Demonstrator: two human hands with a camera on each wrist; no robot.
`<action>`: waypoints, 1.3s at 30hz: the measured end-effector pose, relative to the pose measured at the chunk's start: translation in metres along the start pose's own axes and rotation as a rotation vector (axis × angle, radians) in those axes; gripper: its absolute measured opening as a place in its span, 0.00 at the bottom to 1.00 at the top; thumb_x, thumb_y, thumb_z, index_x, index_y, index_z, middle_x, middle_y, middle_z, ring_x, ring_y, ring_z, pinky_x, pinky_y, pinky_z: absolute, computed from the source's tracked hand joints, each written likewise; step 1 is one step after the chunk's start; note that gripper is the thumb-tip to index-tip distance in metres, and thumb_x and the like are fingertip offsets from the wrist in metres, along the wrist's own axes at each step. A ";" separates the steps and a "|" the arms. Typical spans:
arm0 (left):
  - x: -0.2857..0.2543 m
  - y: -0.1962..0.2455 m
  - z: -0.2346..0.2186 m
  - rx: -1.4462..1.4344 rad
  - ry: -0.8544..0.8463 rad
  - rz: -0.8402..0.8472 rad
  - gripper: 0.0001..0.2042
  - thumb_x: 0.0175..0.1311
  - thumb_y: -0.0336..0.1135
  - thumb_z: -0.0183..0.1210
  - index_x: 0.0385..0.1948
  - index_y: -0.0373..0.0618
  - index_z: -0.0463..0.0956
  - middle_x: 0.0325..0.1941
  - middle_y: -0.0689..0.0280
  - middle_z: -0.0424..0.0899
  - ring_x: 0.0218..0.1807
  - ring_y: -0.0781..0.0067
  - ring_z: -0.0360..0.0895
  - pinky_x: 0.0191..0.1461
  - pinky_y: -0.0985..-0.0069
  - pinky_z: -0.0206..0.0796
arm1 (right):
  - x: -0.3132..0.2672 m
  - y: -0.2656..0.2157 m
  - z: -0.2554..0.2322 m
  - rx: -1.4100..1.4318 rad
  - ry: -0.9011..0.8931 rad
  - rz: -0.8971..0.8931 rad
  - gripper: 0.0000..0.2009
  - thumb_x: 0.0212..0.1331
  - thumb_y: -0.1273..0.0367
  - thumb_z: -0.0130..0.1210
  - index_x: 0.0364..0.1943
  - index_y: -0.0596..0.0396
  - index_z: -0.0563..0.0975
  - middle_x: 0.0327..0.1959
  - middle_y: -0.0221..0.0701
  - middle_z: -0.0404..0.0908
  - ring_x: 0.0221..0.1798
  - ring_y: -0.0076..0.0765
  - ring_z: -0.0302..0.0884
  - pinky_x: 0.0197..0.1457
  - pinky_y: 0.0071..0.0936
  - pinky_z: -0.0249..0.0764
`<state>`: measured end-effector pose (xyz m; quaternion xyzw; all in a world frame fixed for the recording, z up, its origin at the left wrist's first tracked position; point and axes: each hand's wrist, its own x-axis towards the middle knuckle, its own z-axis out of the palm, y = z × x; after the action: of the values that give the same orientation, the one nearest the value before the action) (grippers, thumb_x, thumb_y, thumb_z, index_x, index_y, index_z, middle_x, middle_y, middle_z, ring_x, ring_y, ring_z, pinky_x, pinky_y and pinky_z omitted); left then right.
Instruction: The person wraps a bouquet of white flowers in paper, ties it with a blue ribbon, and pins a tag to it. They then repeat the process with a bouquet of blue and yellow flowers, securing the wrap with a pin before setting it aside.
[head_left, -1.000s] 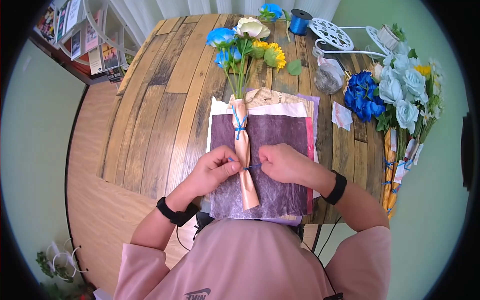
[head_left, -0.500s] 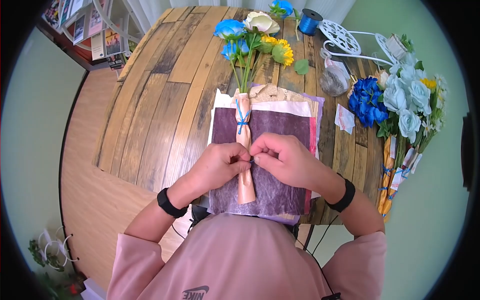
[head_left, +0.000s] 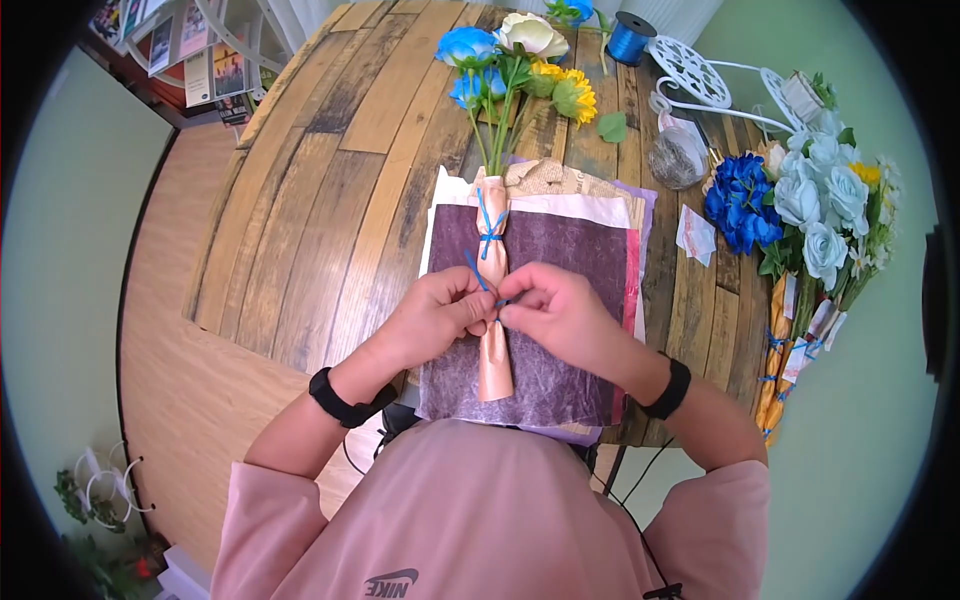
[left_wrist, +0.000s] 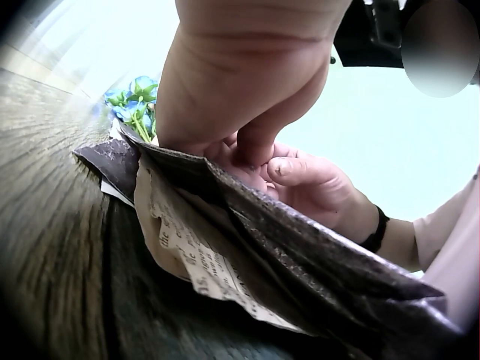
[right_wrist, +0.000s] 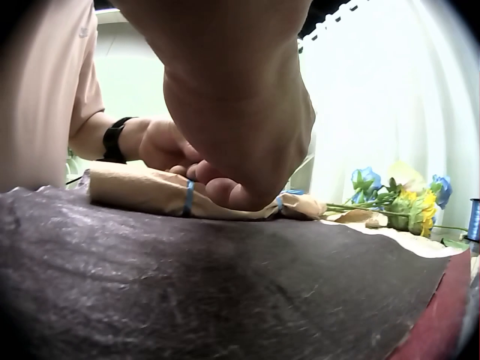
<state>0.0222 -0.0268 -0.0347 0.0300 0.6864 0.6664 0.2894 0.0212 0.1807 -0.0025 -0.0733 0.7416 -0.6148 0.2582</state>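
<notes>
A bouquet lies with its stems rolled in tan paper (head_left: pixel 495 372), under blue (head_left: pixel 466 47), white (head_left: pixel 533 35) and yellow flowers (head_left: pixel 575 97). One blue ribbon is tied round the upper wrap (head_left: pixel 490 238); a second blue ribbon (right_wrist: pixel 189 198) circles it lower down. Over this lower ribbon my two hands meet, fingertips close together. My left hand (head_left: pixel 440 318) pinches the ribbon, and a loose ribbon end (head_left: pixel 475 270) sticks up past its fingers. My right hand (head_left: pixel 562 315) pinches ribbon with thumb and forefinger just right of the wrap. The knot is mostly hidden by fingers.
Beneath the bouquet lie a dark purple sheet (head_left: pixel 570 385) and newsprint paper (head_left: pixel 550 178). A blue ribbon spool (head_left: pixel 629 38) and a white metal stand (head_left: pixel 690 72) are at the back. More bouquets with pale blue flowers (head_left: pixel 825 250) lie on the right.
My right hand has come in from the right, where it held the ribbon stretched out, to meet the left at the wrap. A ribbon end now shows above the left fingers.
</notes>
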 end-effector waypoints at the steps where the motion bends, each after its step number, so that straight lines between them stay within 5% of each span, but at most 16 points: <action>1: 0.000 0.000 0.000 -0.008 0.003 -0.010 0.09 0.71 0.36 0.57 0.37 0.40 0.76 0.32 0.70 0.81 0.33 0.84 0.76 0.37 0.83 0.70 | 0.001 0.007 0.007 0.009 0.036 -0.083 0.06 0.58 0.77 0.59 0.39 0.62 0.76 0.30 0.27 0.81 0.34 0.18 0.78 0.37 0.21 0.76; 5: -0.001 0.001 0.001 -0.034 0.012 -0.037 0.09 0.72 0.37 0.56 0.39 0.40 0.75 0.32 0.70 0.80 0.34 0.85 0.77 0.39 0.83 0.71 | 0.008 0.021 0.013 -0.180 0.113 -0.200 0.06 0.59 0.78 0.59 0.39 0.62 0.76 0.31 0.27 0.81 0.34 0.17 0.78 0.38 0.21 0.76; 9: -0.004 -0.003 0.008 -0.191 0.036 -0.013 0.08 0.70 0.33 0.58 0.43 0.40 0.74 0.34 0.70 0.81 0.33 0.83 0.78 0.41 0.83 0.72 | 0.013 0.035 0.014 0.078 0.111 -0.145 0.05 0.60 0.78 0.58 0.39 0.63 0.76 0.32 0.28 0.81 0.34 0.17 0.78 0.38 0.19 0.77; 11: -0.006 -0.007 0.015 -0.057 0.117 0.162 0.10 0.64 0.25 0.62 0.42 0.40 0.72 0.35 0.68 0.81 0.34 0.80 0.79 0.42 0.81 0.74 | 0.013 0.037 0.014 0.159 0.116 -0.132 0.04 0.61 0.78 0.58 0.38 0.63 0.77 0.33 0.27 0.81 0.34 0.17 0.77 0.38 0.19 0.77; 17: -0.018 0.006 0.025 0.466 0.337 0.284 0.12 0.57 0.22 0.66 0.35 0.39 0.69 0.30 0.64 0.82 0.33 0.76 0.83 0.36 0.78 0.76 | 0.009 0.037 0.015 0.211 0.093 -0.012 0.07 0.62 0.77 0.57 0.42 0.65 0.78 0.35 0.28 0.82 0.33 0.18 0.78 0.38 0.19 0.77; 23: -0.018 0.002 0.026 0.534 0.373 0.342 0.10 0.58 0.23 0.65 0.34 0.39 0.70 0.28 0.61 0.83 0.31 0.74 0.84 0.35 0.77 0.76 | 0.004 0.030 0.013 0.085 0.066 0.034 0.07 0.62 0.75 0.57 0.40 0.65 0.80 0.32 0.31 0.83 0.32 0.19 0.78 0.37 0.21 0.77; 29: -0.017 -0.003 0.024 0.562 0.373 0.394 0.10 0.59 0.23 0.65 0.35 0.39 0.71 0.29 0.62 0.83 0.31 0.74 0.84 0.34 0.76 0.75 | 0.007 0.024 0.006 -0.302 0.006 -0.112 0.08 0.62 0.71 0.55 0.38 0.63 0.79 0.30 0.35 0.82 0.33 0.22 0.78 0.37 0.26 0.75; 31: -0.017 -0.003 0.024 0.562 0.383 0.400 0.10 0.58 0.23 0.65 0.35 0.39 0.71 0.28 0.62 0.82 0.31 0.73 0.83 0.34 0.75 0.75 | 0.014 0.027 0.000 -0.154 -0.158 0.075 0.08 0.68 0.69 0.51 0.37 0.61 0.77 0.28 0.23 0.76 0.29 0.15 0.69 0.30 0.18 0.66; 34: -0.018 0.000 0.021 0.634 0.409 0.460 0.09 0.56 0.23 0.66 0.33 0.39 0.74 0.28 0.62 0.81 0.30 0.69 0.83 0.34 0.73 0.74 | 0.019 0.030 -0.004 0.138 -0.220 0.242 0.07 0.66 0.70 0.53 0.38 0.61 0.78 0.26 0.25 0.76 0.26 0.19 0.69 0.29 0.21 0.67; 39: -0.023 0.002 0.019 0.773 0.375 0.506 0.07 0.53 0.25 0.68 0.31 0.39 0.80 0.28 0.60 0.81 0.30 0.61 0.81 0.34 0.69 0.74 | 0.023 0.030 -0.010 0.195 -0.299 0.275 0.07 0.68 0.69 0.53 0.40 0.59 0.78 0.25 0.21 0.72 0.24 0.16 0.64 0.26 0.18 0.63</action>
<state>0.0495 -0.0192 -0.0233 0.1805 0.8947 0.4064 -0.0421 0.0031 0.1861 -0.0368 -0.0364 0.6352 -0.6248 0.4526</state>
